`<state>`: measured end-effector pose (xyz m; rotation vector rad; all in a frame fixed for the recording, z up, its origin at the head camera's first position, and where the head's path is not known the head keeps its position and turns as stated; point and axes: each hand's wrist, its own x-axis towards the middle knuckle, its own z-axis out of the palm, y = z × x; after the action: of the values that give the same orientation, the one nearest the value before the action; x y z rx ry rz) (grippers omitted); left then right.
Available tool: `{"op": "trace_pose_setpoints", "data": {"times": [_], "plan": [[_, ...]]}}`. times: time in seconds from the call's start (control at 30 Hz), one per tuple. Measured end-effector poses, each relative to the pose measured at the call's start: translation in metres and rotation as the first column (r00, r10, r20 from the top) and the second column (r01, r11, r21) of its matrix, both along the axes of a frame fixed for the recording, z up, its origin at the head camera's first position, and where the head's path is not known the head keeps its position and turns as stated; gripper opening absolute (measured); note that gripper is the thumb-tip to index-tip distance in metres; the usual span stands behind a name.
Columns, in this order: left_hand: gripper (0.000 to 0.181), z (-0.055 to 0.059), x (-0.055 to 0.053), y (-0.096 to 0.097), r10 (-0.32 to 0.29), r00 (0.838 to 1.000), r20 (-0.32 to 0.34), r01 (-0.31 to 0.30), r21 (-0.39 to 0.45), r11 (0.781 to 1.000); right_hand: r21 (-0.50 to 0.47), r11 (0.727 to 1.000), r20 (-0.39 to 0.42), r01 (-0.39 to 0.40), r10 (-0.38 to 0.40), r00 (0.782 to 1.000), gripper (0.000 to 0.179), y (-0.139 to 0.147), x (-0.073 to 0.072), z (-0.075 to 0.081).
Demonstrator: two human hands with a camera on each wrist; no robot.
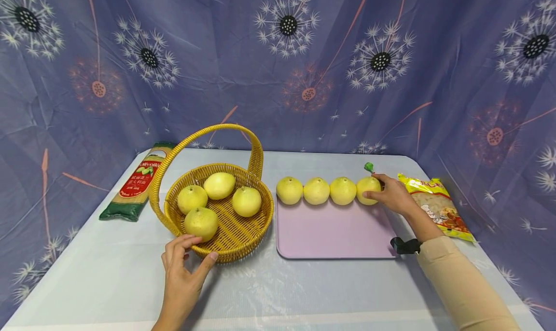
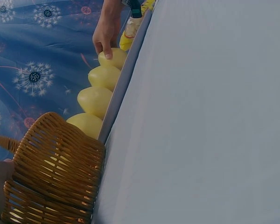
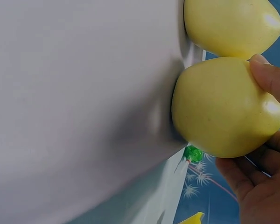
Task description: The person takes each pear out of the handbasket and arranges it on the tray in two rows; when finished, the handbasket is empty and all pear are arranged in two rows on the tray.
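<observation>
Near end first: left hand (image 1: 184, 268), lower left of the frame, was at the near rim of the wicker basket (image 1: 236, 232). Its grip was wide, thumb and fingers spread, touching the rim. Basket sat left of centre, handle arching up toward the upper left.

Four loose fruits (image 1: 246, 201) were in it, all yellow: three grouped on its left, one apart on its right.

Beige sleeve (image 1: 460, 278) came in from the lower right, dark wrist mount (image 1: 405, 245) at its cuff.

Lilac tray (image 1: 334, 229) lay right of centre, just beside the basket. Row of four yellow fruits along its far edge. Right hand (image 1: 393, 196) had its grip around the end fruit (image 1: 364, 185), the rightmost one, thumb one side, fingers the other. Other three row fruits (image 1: 316, 191) ran off to its left.

Yellow packet (image 1: 443, 208) lay beyond that wrist at right; red-and-green packet (image 1: 141, 176) at left, behind the basket handle. Small green item (image 1: 368, 167) showed just past the end fruit. All on the white-covered bench (image 1: 108, 282). Blue dandelion-print curtain (image 1: 239, 80) filled the top.
</observation>
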<state>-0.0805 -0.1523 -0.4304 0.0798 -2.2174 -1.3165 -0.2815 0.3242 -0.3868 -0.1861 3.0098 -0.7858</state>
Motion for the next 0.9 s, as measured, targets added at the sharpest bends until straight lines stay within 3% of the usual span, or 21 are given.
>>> {"op": "trace_pose_setpoints", "data": {"times": [0.57, 0.9], "plan": [[0.045, 0.0003, 0.0001, 0.0002, -0.002, 1.0, -0.016, 0.002, -0.013, 1.0, -0.014, 1.0, 0.006, 0.002, -0.002, 1.0, 0.088, 0.0013, -0.0008, -0.0032], [0.046, -0.0016, -0.0013, -0.0003, 0.003, 1.0, -0.006, -0.003, -0.007, 1.0, -0.044, 0.999, -0.032, -0.018, 0.017, 0.999, 0.086, 0.0, 0.0012, -0.0013]]}}
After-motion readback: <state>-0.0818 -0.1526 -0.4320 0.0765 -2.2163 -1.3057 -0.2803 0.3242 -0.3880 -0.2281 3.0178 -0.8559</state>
